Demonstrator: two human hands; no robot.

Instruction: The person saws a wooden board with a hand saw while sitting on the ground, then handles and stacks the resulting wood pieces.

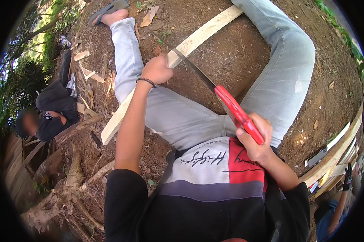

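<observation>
A long pale wooden strip [208, 29] runs slantwise across my spread legs, from beside my left thigh up to my right foot. My left hand [158, 69] is closed around it a little below its middle. In my right hand [255, 139] is the red handle of a hand saw [199, 74], its fingers wrapped round the grip. The narrow dark blade crosses the strip just beyond my left hand, and its tip reaches past the strip's far-left edge. Whether the teeth have cut into the wood cannot be made out.
Brown soil [230, 60] with dry leaves lies between my legs. Tree roots [75, 169] and wood scraps [89, 74] are at the left, where a person in dark clothes [57, 101] sits. Long boards [331, 157] and another person's arm [338, 209] show at the right.
</observation>
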